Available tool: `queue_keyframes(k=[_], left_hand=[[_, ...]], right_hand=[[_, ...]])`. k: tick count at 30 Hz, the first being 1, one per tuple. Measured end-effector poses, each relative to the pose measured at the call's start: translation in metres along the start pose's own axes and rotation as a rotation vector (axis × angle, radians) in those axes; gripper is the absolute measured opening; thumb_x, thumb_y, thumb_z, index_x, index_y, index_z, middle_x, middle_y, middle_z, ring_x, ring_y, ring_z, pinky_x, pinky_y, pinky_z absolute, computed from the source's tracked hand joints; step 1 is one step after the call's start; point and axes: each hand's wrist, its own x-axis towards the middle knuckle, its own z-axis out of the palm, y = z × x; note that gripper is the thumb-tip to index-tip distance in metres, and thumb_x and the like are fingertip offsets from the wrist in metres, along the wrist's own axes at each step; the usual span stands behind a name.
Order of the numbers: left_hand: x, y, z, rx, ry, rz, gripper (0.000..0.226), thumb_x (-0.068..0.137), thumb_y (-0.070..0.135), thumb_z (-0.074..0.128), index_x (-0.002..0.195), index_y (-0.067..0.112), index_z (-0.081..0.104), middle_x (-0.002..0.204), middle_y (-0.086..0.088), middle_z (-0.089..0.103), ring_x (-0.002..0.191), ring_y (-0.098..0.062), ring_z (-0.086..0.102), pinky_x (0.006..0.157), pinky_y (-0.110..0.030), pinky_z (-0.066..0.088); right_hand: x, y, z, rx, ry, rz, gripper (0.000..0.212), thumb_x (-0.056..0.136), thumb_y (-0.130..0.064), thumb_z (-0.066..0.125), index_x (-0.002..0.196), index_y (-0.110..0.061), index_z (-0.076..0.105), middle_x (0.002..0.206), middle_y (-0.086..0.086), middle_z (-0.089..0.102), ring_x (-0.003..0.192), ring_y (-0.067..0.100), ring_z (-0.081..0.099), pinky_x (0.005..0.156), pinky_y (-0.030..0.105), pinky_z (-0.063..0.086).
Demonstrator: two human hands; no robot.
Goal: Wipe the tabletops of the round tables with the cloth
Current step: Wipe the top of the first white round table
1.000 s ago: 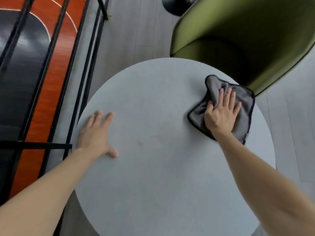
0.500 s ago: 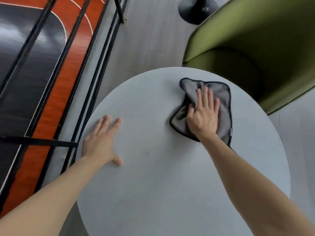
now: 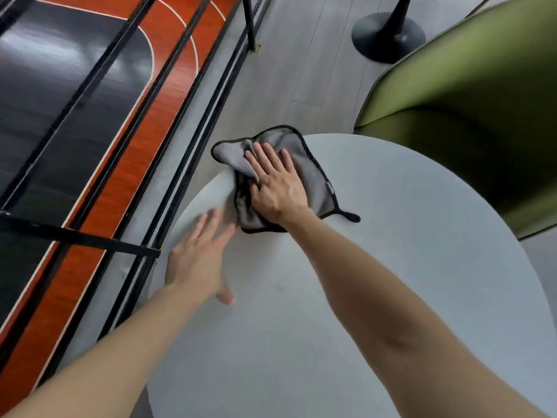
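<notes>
A round pale grey tabletop [image 3: 376,282] fills the lower middle of the head view. A grey cloth with black edging [image 3: 313,173] lies at the table's far left edge, and part of it hangs past the rim. My right hand [image 3: 275,185] presses flat on the cloth with straight fingers. My left hand [image 3: 200,260] rests flat on the tabletop just below and left of the cloth, near the left rim, fingers spread.
A black metal railing [image 3: 168,164] runs close along the table's left side, with a red and black floor below it. A green chair [image 3: 470,110] stands behind the table at the right. A black pedestal base [image 3: 388,34] stands on the grey floor beyond.
My right hand has slid the cloth leftward across the table from the far right side to the far left edge. The left hand stays flat on the table.
</notes>
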Motion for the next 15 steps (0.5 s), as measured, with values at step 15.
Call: queue_keyframes(k=[15], left_hand=[[-0.004,0.004,-0.002,-0.059,0.02,0.026,0.168,0.043,0.062,0.1,0.163,0.047,-0.017,0.175,0.006,-0.024,0.163,-0.016,-0.016,0.126,-0.04,0.026]], right_hand=[[-0.052,0.113,-0.014,-0.004,0.108,0.569,0.076,0.104,-0.052,0.022,0.175,-0.025,0.016,0.184,0.001,0.004,0.17,0.024,0.0,0.135,0.06,-0.003]])
